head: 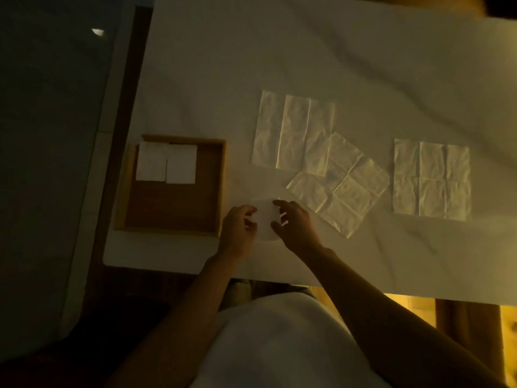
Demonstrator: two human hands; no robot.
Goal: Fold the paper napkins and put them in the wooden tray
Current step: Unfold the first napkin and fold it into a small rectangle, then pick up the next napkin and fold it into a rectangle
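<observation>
Head view looked down on a table with a white cloth (pixel 307 51), in dim yellow light. Near its left front corner stood the wooden tray (pixel 221 186), and two folded napkins (pixel 167 163) lay side by side in the far left part of it; the rest of the tray floor was bare. So I judged that two pieces were done.

Just right of the tray, the left hand (pixel 239 229) and the right hand (pixel 296 228) worked together on a pale folded napkin (pixel 265 219). The fingers of both hands were curled and pinched on its two sides, but the picture was dark and I could not tell how firm the hold was. This piece seemed almost ready to go into the tray.

Three open napkins waited flat on the cloth: one behind (pixel 291 130), one turned diagonal (pixel 344 183) and overlapping it, and one apart at the right (pixel 432 179).

The tray's right wall was very near the left hand, so the napkin must be lifted over it. The table's front edge was close to the wrists. The cloth was free farther back.
</observation>
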